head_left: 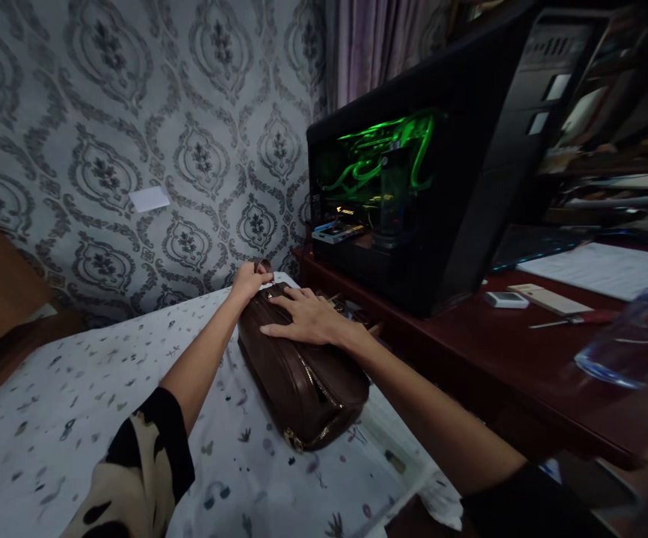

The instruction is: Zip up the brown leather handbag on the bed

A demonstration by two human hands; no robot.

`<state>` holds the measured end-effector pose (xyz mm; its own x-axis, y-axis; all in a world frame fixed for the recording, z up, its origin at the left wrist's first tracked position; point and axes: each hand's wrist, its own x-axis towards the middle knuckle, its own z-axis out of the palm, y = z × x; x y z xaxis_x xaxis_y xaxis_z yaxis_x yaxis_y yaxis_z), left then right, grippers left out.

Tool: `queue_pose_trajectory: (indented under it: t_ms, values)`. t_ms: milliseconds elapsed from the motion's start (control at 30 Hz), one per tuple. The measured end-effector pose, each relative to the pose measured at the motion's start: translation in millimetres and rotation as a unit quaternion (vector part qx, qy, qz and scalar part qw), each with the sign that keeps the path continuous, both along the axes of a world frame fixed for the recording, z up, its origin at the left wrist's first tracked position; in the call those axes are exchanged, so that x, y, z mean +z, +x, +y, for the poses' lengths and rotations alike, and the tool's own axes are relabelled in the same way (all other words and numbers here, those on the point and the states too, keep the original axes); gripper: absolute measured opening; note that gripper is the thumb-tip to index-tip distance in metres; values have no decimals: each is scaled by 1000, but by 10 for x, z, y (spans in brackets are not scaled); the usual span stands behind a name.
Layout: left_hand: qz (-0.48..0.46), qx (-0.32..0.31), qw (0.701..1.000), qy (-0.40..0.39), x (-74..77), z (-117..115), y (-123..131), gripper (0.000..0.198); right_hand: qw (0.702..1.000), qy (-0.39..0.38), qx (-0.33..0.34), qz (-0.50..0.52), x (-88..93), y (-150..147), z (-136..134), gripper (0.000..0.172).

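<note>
A dark brown leather bag lies on the patterned white sheet, its gold zipper partly open along the side nearest me. At the bag's far end, my left hand is closed around a short brown strap, which loops up above the fingers. My right hand rests on top of the bag with its fingers spread, palm down. A gold zipper pull shows at the near bottom corner. What is inside the bag is hidden.
Right of the bag, a dark red desk carries a black computer case with green lights, a screwdriver, a small white box, papers and a clear plastic container. A patterned wall rises behind the sheet.
</note>
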<state>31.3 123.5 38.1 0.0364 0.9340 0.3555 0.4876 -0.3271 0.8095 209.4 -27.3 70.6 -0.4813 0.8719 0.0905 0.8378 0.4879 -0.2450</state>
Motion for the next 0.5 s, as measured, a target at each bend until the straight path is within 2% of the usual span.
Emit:
queue_pose_trajectory:
  t_ms: [133,300,500]
  values:
    - [12,4,1000,16,-11,-60,-24,26,1000,23,-1,-14,-18,-25,13,80]
    - [9,-18,999,45,50,-215,-19,19,999,51,4,-9,-66,-34,-2,78]
    - [2,-65,997,52,139,-351,18,18,1000,9,9,1,-98,-26,30,81]
